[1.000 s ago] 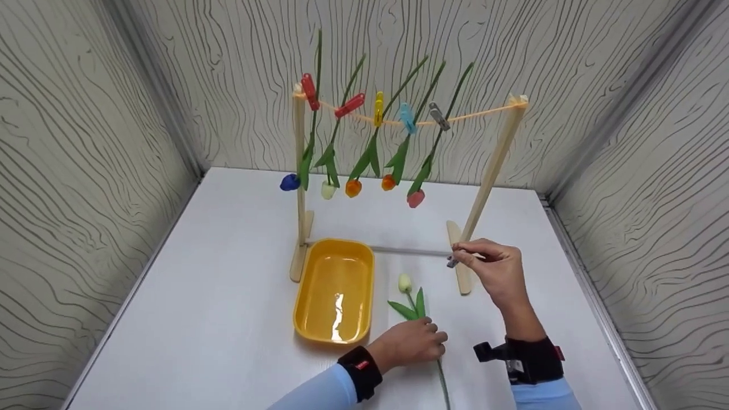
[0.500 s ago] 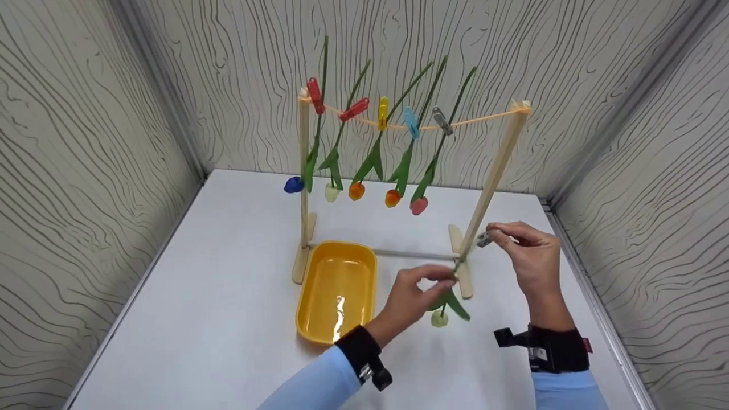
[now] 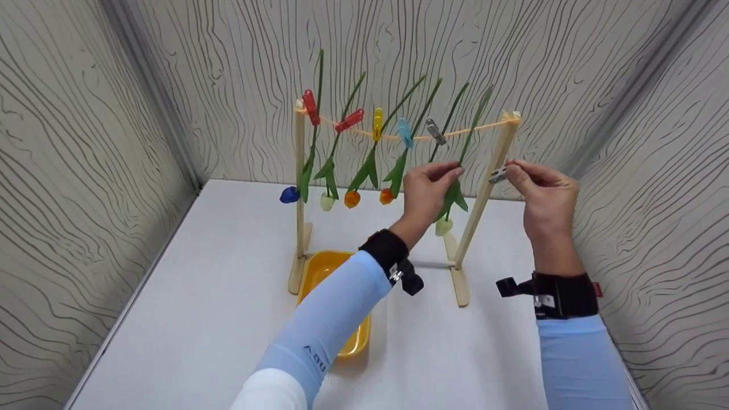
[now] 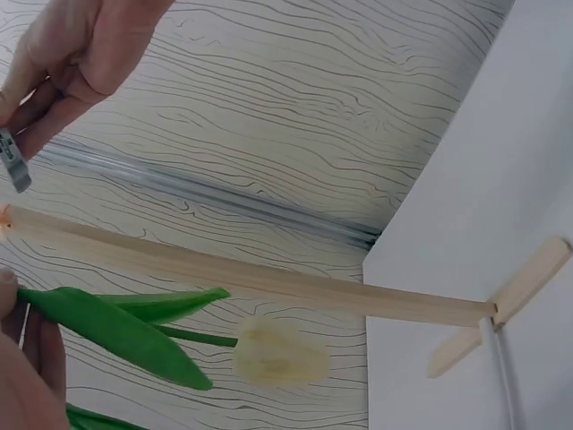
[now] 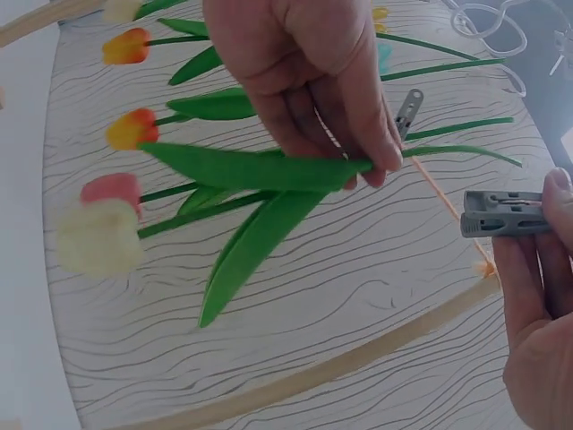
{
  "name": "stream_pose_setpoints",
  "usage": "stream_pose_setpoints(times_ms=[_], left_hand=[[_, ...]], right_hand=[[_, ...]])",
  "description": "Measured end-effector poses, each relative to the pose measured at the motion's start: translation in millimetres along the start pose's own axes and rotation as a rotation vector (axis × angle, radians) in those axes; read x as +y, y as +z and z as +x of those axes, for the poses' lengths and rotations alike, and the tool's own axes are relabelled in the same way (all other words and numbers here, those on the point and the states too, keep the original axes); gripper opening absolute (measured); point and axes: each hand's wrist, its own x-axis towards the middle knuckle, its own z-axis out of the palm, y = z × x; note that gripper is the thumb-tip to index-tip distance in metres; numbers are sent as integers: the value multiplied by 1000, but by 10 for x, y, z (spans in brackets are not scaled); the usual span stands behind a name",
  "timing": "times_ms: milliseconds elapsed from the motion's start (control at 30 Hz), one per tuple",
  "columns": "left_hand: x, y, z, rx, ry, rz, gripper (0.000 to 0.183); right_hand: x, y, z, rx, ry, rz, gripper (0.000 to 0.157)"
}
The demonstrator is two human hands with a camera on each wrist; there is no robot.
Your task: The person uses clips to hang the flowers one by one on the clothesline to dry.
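My left hand (image 3: 430, 191) pinches the stem of a white tulip (image 3: 444, 226) that hangs bloom down, its stem top crossing the orange string (image 3: 484, 126) near the right post (image 3: 487, 196). In my right hand (image 3: 549, 202) is a grey clothespin (image 3: 498, 175), pinched between thumb and fingers beside that post. The right wrist view shows the clothespin (image 5: 506, 213) close to the string, apart from the tulip stem. Farther left, several tulips hang bloom down from the string, among them a blue one (image 3: 289, 195). My left hand hides the pink bloom in the head view.
Red, yellow, blue and grey clothespins (image 3: 435, 131) hold the hanging tulips. The wooden frame's left post (image 3: 300, 188) stands behind a yellow tray (image 3: 359, 341), which my left sleeve partly covers. Patterned walls (image 3: 102, 142) enclose the white table (image 3: 188, 319).
My left hand has picked the white tulip up off the table, turned it bloom down and raised it to the string. My right hand has moved up and right with the grey clothespin.
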Motion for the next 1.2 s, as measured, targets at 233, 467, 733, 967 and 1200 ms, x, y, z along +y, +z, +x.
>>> stream_pose_setpoints(times_ms=[233,467,733,967,1200], left_hand=[[141,149,179,34,-12,27,21],[167,205,237,65,-27,76,21],[192,187,266,87,-7,102,18],[192,185,274,90,25,111,17],[149,194,263,108,46,127,16]], right_hand=[[-110,294,356,86,27,77,11],[-132,481,564,117,55,-42,18],[-82,615,642,123,78,-128,20],[-78,665,605,64,81,-158,18],[-30,670,525,2,71,-254,18]])
